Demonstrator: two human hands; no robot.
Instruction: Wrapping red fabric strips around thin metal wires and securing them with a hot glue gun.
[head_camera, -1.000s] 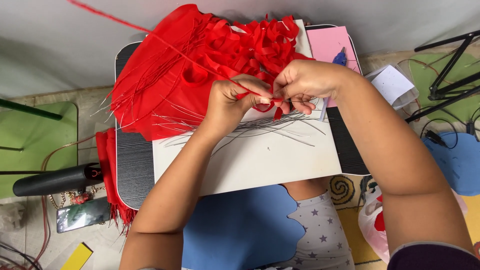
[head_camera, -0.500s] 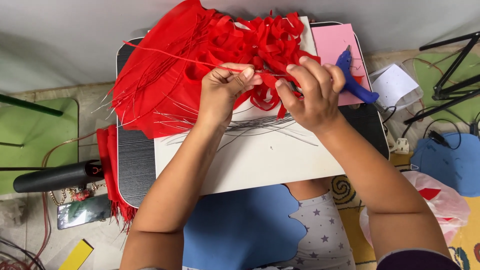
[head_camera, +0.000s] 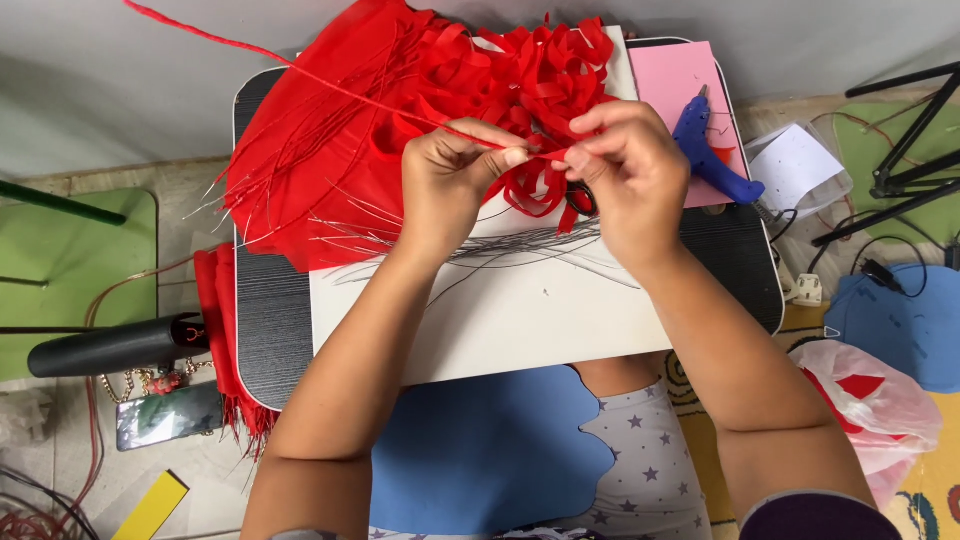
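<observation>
Red-wrapped wire (head_camera: 330, 85) pinched between both hands above white board (head_camera: 500, 320). Left hand (head_camera: 450, 185) fingers closed on wrapped stem; right hand (head_camera: 625, 170) fingertips nipped tight on red strip end (head_camera: 553, 156). Long stretch already covered, trailing up-left. Bare grey wires (head_camera: 520, 245) lying loose underneath, seemingly unwrapped. Red strips (head_camera: 530, 80) heaped behind. Blue glue gun (head_camera: 715, 155) idle on pink sheet (head_camera: 680, 85).

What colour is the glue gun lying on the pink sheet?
The plastic glue gun is blue, seen in the head view, right of the right hand.
</observation>
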